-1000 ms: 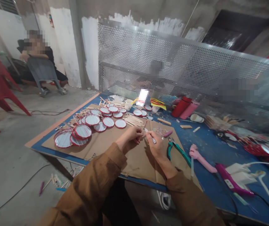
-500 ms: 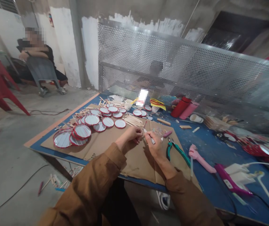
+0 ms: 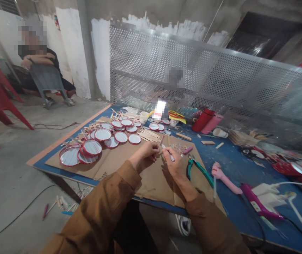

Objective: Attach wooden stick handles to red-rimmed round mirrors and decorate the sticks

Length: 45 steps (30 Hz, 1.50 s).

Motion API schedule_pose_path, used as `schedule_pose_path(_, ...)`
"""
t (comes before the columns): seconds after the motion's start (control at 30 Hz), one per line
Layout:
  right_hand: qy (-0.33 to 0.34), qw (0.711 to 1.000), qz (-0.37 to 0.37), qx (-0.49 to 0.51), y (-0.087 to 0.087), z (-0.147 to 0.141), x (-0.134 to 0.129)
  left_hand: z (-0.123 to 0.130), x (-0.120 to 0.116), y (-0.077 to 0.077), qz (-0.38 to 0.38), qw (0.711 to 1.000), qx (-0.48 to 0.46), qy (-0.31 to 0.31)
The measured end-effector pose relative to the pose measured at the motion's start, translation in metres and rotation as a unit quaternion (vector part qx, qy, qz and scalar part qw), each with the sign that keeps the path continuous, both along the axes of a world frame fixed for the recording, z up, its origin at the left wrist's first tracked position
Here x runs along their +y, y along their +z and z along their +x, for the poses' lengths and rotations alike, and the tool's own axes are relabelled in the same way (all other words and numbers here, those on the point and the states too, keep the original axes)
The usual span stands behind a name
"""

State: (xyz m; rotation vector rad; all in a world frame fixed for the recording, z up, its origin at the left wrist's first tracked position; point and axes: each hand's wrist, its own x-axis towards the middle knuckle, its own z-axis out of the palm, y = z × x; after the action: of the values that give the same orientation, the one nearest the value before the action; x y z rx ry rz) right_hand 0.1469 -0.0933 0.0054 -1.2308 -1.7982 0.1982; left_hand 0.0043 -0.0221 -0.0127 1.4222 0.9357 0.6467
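My left hand (image 3: 148,152) is closed in a pinch over the brown cardboard (image 3: 151,185), on what looks like a thin stick (image 3: 162,140) that rises between my hands. My right hand (image 3: 176,163) grips a white pen-shaped marker (image 3: 171,157), its tip pointing up and left toward the stick. The hands are close together, and the fingertips of the left are partly hidden. Just beyond them lies a pile of thin wooden sticks (image 3: 149,135). Teal-handled cutting pliers (image 3: 202,171) rest to the right of my right hand, near a small purple piece (image 3: 187,150).
Several round red-rimmed discs (image 3: 92,147) crowd the left of the table. A pink glue gun (image 3: 226,179), purple power strip (image 3: 260,203) and red bottle (image 3: 203,120) stand or lie on the right. A perforated metal panel (image 3: 206,77) closes the back. A person (image 3: 40,60) sits far left.
My hands stay almost in place, with only a slight shift of the fingers around the stick and marker. The seated person at left has moved their head a little to the left.
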Motion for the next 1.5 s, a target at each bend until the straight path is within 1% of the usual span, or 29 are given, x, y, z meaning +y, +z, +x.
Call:
schedule_pose_path(0.3,-0.002,1.0,-0.019,0.019,-0.0013,-0.0003,-0.0003,-0.0005,0.0008,-0.0009,0.002,1.0,-0.001,-0.004)
schedule_pose_path(0.47,0.016,1.0,-0.017,0.02,-0.001,-0.0014,0.0005,-0.0009,0.0004,-0.0016,0.013,1.0,-0.013,-0.008)
schedule_pose_path(0.77,0.004,1.0,-0.017,0.022,-0.0019,-0.0007,0.0003,-0.001,0.0028,-0.0038,0.011,0.999,-0.028,-0.015)
schedule_pose_path(1.17,0.009,1.0,-0.014,0.009,0.0002,-0.0026,-0.0007,0.0007,-0.0008,0.0018,0.003,1.0,-0.005,0.004)
schedule_pose_path(1.37,0.001,1.0,-0.009,0.007,-0.0014,-0.0011,-0.0005,0.0015,0.0013,-0.0014,0.005,1.0,-0.013,0.002)
schedule_pose_path(1.5,-0.014,1.0,-0.005,0.019,-0.0013,-0.0003,-0.0008,0.001,0.001,-0.0001,-0.001,1.0,-0.003,0.002)
